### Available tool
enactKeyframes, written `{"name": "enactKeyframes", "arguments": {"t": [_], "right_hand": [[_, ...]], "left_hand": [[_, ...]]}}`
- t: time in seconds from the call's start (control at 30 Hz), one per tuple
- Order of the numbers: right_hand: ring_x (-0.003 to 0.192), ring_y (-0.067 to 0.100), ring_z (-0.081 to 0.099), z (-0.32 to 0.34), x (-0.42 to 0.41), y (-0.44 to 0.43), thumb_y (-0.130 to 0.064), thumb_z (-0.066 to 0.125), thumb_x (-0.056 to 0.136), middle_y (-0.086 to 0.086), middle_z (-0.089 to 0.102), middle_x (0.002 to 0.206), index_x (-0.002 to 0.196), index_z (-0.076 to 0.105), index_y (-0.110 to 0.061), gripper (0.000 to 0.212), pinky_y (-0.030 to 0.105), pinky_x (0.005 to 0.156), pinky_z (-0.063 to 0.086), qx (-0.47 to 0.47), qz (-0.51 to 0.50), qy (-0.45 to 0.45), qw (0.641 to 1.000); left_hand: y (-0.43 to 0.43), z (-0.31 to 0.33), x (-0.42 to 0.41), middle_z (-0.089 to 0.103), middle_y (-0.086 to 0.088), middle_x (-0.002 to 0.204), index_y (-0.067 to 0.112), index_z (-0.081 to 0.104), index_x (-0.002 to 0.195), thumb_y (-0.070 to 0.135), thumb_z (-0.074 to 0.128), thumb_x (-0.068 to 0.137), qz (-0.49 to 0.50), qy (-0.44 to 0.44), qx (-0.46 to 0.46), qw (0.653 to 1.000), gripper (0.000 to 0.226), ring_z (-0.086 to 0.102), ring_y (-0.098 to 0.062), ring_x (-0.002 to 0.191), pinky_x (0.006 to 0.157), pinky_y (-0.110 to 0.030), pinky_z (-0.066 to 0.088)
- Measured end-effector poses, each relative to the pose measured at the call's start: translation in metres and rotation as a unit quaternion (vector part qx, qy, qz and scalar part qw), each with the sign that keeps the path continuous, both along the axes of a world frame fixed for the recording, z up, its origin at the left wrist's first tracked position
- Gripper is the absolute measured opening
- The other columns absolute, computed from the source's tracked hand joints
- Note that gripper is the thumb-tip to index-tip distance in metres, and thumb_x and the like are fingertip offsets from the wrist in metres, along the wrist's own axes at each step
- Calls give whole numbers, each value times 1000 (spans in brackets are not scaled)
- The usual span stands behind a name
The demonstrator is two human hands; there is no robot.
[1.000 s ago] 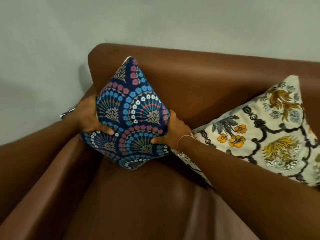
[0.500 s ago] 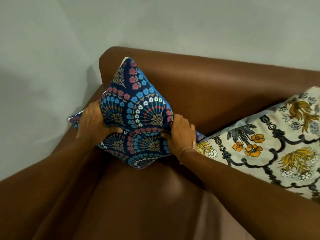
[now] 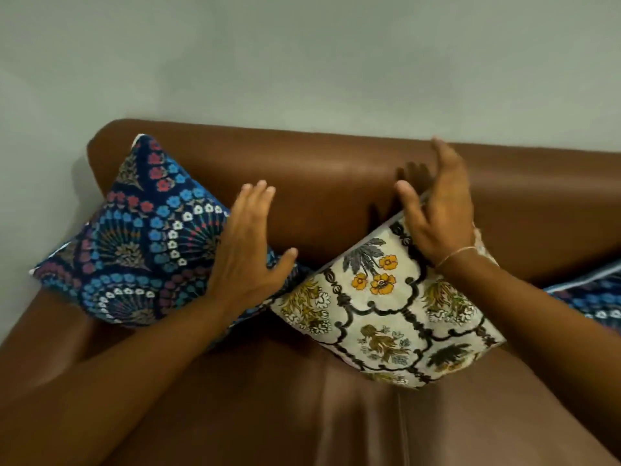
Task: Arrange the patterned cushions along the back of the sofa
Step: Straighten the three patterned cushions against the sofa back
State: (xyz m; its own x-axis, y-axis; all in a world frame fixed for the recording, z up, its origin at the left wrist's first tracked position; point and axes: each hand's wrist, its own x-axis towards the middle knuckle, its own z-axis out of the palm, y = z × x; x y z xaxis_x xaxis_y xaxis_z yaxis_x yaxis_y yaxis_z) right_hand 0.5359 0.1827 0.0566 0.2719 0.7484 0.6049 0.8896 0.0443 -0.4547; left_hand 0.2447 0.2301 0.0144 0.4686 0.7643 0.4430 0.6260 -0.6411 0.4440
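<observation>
A dark blue cushion (image 3: pixel 144 237) with fan and flower patterns leans on one corner in the left corner of the brown sofa (image 3: pixel 322 183), against its back. My left hand (image 3: pixel 248 253) hovers open over that cushion's right edge, fingers spread. Beside it a cream cushion (image 3: pixel 386 307) with yellow flowers and black scrollwork leans against the sofa back. My right hand (image 3: pixel 437 213) is open over the cream cushion's top corner, fingers pointing up. A third cushion (image 3: pixel 594 297), dark blue, shows partly at the right edge.
A pale grey-green wall (image 3: pixel 302 62) runs behind the sofa. The left armrest (image 3: pixel 40 331) lies under the blue cushion's left corner. The brown seat (image 3: pixel 302 415) stretches in front of the cushions.
Both hands have let go of the blue cushion, which now rests in the sofa corner. My right hand moved right to the cream cushion's top. The view shifted right.
</observation>
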Motion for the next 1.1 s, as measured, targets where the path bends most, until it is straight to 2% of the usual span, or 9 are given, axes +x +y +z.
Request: {"name": "enactKeyframes", "arguments": {"t": [0.1,0.2,0.33,0.43,0.6,0.73,0.93,1.03,1.1], "right_hand": [[120,30,47,-23,75,-50,-58,42,94,17,54,130,146,30,-13,69,44,102,36,-87,-57,-22,994],[122,33,50,-59,120,-103,-75,38,85,15,54,136,141,37,-19,79,43,100,40,-236,-45,69,968],[111,17,58,-90,133,-146,-85,69,49,-7,59,127,128,40,-37,97,38,94,47,-401,-7,231,887],[112,15,53,-103,133,-147,-74,83,37,-9,54,121,123,39,-30,107,36,94,45,-423,23,137,896],[93,29,57,-96,121,-140,-55,80,63,3,61,98,99,45,-21,61,40,75,46,-334,-53,-5,941],[85,30,54,-85,128,-135,-44,82,65,5,58,92,94,43,-20,55,40,66,43,-243,-99,30,964],[106,31,56,-102,120,-138,-32,85,59,8,60,112,115,48,-15,69,39,91,47,-347,-78,77,932],[126,33,45,-108,123,-143,-21,80,58,10,51,131,137,41,-13,88,44,111,31,-323,-32,100,940],[144,30,20,-102,136,-150,-19,78,61,9,29,153,152,17,-15,110,44,120,8,-327,18,134,935]], "left_hand": [[-12,-5,52,10,-4,168,21,6,158,63,57,84,-34,30,-83,996,99,2,-20,155,123,-43,12],[-29,-22,82,6,0,168,30,-3,156,88,53,68,-51,84,-211,973,119,5,-18,154,122,-45,16],[-48,-46,94,26,0,163,33,1,155,93,68,38,-34,149,-302,941,148,30,-23,148,116,-50,33],[-53,-53,94,40,1,155,30,14,151,85,79,32,-23,158,-301,940,146,42,-24,140,111,-46,41],[-60,-47,106,59,-10,132,23,30,137,56,88,54,45,116,-207,970,106,56,-32,122,97,-47,50],[-54,-33,116,62,-9,127,23,33,135,55,89,54,61,75,-124,988,103,59,-31,117,96,-46,50],[-54,-54,115,46,-12,150,13,25,151,47,92,55,17,130,-239,962,121,43,-30,138,112,-46,37],[-62,-57,117,28,-18,159,9,13,155,50,91,54,51,157,-227,960,134,26,-34,148,119,-54,25],[-78,-48,131,8,-19,165,11,4,156,55,79,58,72,135,-153,976,132,6,-36,153,123,-58,12]]}}
